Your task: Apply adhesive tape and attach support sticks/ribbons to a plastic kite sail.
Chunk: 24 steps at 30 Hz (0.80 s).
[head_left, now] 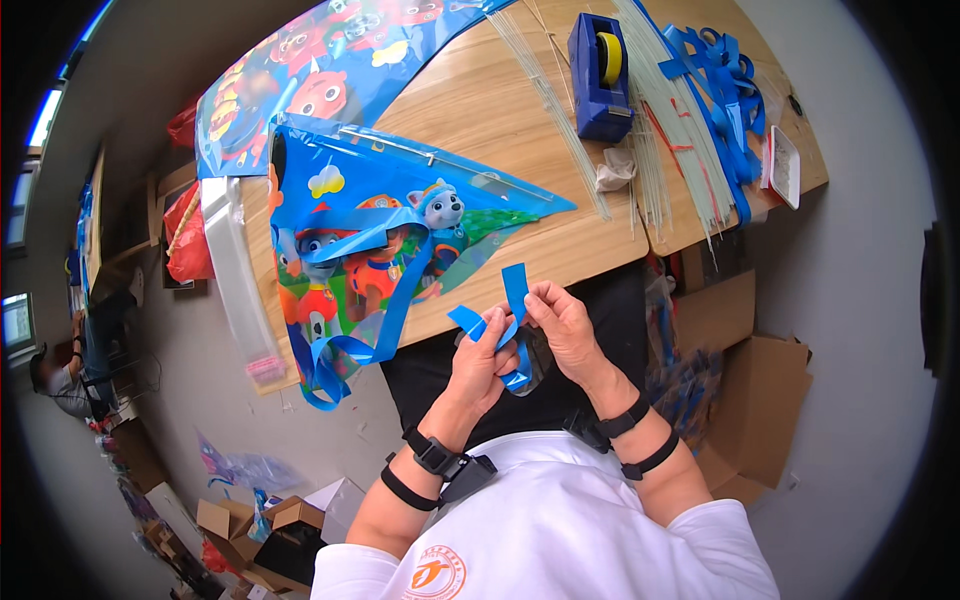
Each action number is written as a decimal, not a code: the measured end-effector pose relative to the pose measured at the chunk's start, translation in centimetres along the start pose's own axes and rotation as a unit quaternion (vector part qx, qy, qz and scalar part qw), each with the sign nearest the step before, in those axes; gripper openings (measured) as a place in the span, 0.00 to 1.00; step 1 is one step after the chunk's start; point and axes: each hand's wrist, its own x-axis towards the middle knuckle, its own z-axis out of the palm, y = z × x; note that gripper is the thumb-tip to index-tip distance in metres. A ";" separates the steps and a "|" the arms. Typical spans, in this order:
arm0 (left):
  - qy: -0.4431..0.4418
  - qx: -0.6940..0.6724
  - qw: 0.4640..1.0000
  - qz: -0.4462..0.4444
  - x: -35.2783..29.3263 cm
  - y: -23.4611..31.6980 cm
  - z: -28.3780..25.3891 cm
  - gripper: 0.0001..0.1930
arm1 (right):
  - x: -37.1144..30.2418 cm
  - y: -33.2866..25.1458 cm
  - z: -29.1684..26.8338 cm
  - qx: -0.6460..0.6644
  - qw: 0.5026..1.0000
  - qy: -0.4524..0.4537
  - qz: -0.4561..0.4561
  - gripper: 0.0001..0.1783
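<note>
The left hand (474, 372) and right hand (566, 325) pinch a blue ribbon (514, 285) beside the worktop (585, 240). It should handle light, limp and slippery, best held near the ends; any knot is hard to make out.

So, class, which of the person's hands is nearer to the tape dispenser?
Right: the right hand is below the tape dispenser in the picture; the left hand is lower and farther left.
</note>
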 end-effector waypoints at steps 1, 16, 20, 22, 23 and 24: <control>0.009 0.009 1.000 0.000 0.0 0.0 0.0 0.17 | 0.1 0.2 0.2 0.001 1.000 0.000 0.000 0.09; 0.189 0.803 0.458 0.331 -4.2 14.5 -3.0 0.18 | 5.3 0.9 -0.6 -0.133 0.972 0.196 -0.004 0.11; 0.160 0.844 0.389 0.334 -1.3 13.0 -0.7 0.09 | 6.7 1.6 0.8 -0.128 0.969 0.212 0.009 0.11; 0.075 0.827 0.419 0.368 0.8 11.9 -0.5 0.17 | 7.4 1.8 1.3 -0.119 0.968 0.220 0.022 0.11; 0.035 0.825 0.416 0.381 2.1 11.1 -0.9 0.22 | 7.7 1.9 1.6 -0.121 0.965 0.230 0.021 0.10; 0.012 0.840 0.379 0.388 3.3 10.4 -1.0 0.24 | 8.0 2.0 1.8 -0.121 0.963 0.240 0.021 0.10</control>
